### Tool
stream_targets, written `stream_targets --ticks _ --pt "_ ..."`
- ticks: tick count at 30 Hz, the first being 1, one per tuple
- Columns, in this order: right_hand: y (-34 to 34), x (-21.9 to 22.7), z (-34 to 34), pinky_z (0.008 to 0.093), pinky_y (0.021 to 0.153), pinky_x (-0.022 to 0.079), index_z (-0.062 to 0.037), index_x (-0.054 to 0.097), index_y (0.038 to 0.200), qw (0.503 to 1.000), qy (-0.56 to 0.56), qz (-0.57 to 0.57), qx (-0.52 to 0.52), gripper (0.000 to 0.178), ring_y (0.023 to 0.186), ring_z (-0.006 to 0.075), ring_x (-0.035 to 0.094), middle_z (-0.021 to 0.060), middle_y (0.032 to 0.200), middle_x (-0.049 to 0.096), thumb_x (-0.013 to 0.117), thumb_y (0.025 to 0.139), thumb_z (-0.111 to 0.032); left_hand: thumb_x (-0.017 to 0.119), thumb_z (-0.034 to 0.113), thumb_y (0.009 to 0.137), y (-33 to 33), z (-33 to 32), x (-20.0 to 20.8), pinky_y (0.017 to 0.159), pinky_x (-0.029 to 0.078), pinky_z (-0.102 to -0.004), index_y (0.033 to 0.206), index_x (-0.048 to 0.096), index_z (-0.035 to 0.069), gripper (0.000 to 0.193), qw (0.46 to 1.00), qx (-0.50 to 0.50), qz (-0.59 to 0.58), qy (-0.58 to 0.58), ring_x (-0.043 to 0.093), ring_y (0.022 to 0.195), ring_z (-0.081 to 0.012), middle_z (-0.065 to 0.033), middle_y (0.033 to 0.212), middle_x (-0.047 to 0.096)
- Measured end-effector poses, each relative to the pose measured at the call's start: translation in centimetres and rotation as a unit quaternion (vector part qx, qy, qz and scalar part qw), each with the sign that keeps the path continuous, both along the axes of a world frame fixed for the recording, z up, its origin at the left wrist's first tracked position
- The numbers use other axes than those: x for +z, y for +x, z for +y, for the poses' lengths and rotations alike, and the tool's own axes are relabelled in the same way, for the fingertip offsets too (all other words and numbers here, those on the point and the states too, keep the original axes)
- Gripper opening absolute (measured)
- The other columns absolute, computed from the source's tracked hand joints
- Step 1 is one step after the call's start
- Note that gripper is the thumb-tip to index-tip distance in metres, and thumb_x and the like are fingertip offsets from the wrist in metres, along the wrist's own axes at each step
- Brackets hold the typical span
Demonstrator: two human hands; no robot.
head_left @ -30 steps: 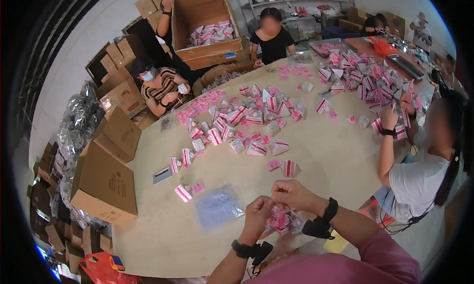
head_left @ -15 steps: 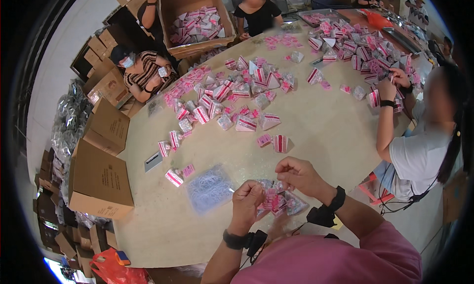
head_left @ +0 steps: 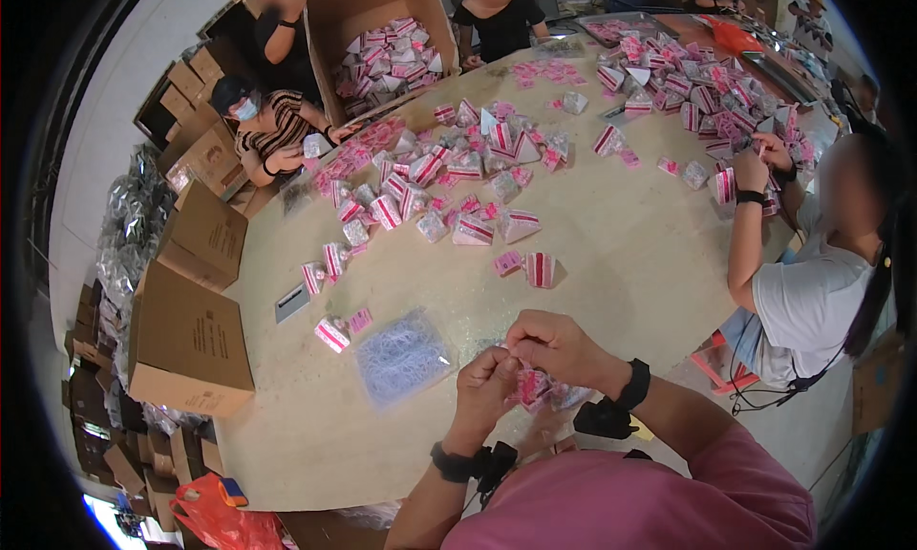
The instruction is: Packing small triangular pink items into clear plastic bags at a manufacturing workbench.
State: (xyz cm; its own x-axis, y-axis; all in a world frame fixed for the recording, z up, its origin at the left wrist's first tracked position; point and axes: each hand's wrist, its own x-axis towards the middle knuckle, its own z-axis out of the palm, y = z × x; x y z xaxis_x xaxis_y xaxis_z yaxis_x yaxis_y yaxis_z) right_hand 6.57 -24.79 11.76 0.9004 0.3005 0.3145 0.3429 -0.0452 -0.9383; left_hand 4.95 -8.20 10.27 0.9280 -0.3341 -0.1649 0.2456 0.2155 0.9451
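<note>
Close together at the near edge of the table, my left hand (head_left: 485,386) and my right hand (head_left: 564,351) pinch with fingertips nearly touching. What lies between the fingers is too small and covered to make out. Directly beneath them is a clear-wrapped piece with pink tags (head_left: 533,389), partly hidden by my hands. Left of my hands lies a clear bag of thin whitish strings (head_left: 401,359). Beyond them stands a pink-and-white striped wedge (head_left: 540,270) with a pink tag (head_left: 507,262) beside it. Another striped wedge (head_left: 331,335) rests past the bag.
A heap of wrapped wedges (head_left: 468,168) covers the middle of the table (head_left: 315,435); a larger heap (head_left: 707,91) is at far right. Cartons (head_left: 191,345) stand along the left edge. A co-worker (head_left: 812,282) sits at right, others across. A dark-and-grey card (head_left: 292,302) lies at left.
My hands have come together; my right hand moved left, to my left hand's fingertips. At far left, a striped-shirted person's hands have moved apart.
</note>
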Motion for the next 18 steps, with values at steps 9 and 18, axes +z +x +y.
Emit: stream_targets --ticks 9,18 --pt "-1.5 0.0 -1.4 0.0216 0.056 0.04 -0.0019 0.055 0.087 0.978 0.113 0.176 -0.026 0.006 0.063 0.0061 0.047 -0.0001 0.073 0.051 0.054 0.087 -0.007 0.056 0.016 0.091 0.0 0.7 -1.1 0.055 0.038 -0.0227 0.084 0.053 0.005 0.014 0.998 0.02 -0.004 -0.057 0.038 0.055 -0.0067 0.002 0.065 0.045" --pt "-3.1 -0.7 -2.6 0.0189 0.057 0.042 -0.001 0.055 0.099 0.965 0.139 0.21 -0.067 0.013 0.065 0.0032 0.05 -0.0003 0.079 0.054 0.055 0.087 -0.005 0.055 0.016 0.092 -0.5 0.8 -1.0 0.056 0.039 -0.0235 0.085 0.053 0.004 0.014 0.998 0.011 -0.023 -0.05 0.036 0.055 -0.0065 0.0026 0.064 0.044"
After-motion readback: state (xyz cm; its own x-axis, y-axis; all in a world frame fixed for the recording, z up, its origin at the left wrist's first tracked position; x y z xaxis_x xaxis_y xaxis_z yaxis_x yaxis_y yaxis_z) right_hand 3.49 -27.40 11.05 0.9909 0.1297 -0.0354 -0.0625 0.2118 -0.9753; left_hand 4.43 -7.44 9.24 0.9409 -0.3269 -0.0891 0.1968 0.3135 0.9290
